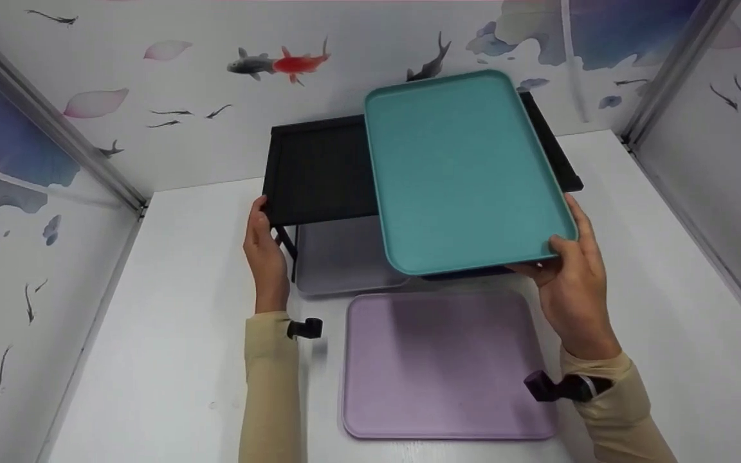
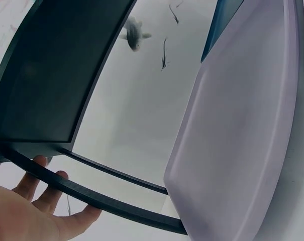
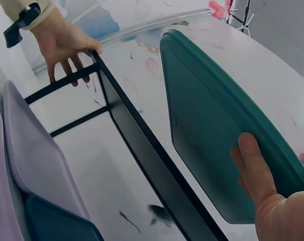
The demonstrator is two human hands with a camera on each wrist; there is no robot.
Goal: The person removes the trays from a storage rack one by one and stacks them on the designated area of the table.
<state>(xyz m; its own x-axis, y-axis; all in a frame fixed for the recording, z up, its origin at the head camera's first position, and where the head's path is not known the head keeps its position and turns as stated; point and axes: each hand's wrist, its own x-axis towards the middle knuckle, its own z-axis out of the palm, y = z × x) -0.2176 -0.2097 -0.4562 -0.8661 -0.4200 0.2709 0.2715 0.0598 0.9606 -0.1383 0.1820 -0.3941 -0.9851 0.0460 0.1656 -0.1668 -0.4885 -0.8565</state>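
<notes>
My right hand pinches the near right corner of a teal rectangular tray, thumb on top and fingers underneath. The tray is raised and tilted above a black rack with a flat top and thin legs. At the rack's left end, my left hand holds the corner; in the left wrist view its fingers lie around a leg. A greyish-purple tray lies partly under the rack. Beside it, a dark blue tray shows in the right wrist view, mostly hidden by the teal tray in the head view.
A pinkish-purple tray lies on the white table in front of the rack, between my forearms. Behind the rack stands a white panel painted with fish and petals. Similar side panels enclose the table left and right.
</notes>
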